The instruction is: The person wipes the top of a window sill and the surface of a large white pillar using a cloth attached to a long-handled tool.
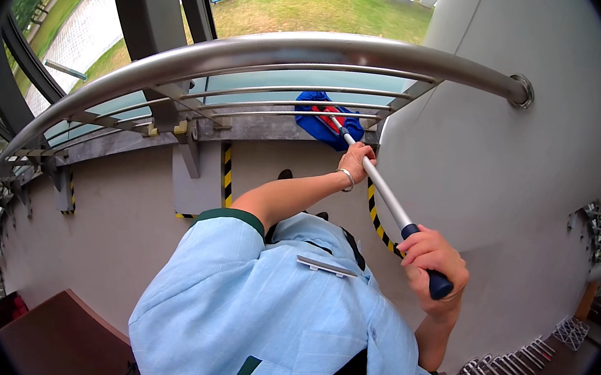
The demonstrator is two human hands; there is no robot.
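Note:
My left hand point(357, 159) grips the metal pole point(388, 192) of a mop, with a bracelet around the wrist. Farther back along the same pole, my right hand point(432, 264) is closed around the dark blue handle grip point(439, 285). At the pole's far end, a blue cloth mop pad point(320, 131) with a red plate point(342, 120) rests at the stone ledge point(262, 130) by the glass. The lower rails of the metal railing point(286, 112) cross over part of the pad.
A thick curved handrail point(342, 52) runs into a large grey column point(502, 154) at right. Black-and-yellow tape point(228, 174) edges a grey base plate point(197, 176), and more tape rings the column. Brown tables point(66, 327) stand behind me; several metal-legged items point(506, 368) are at lower right.

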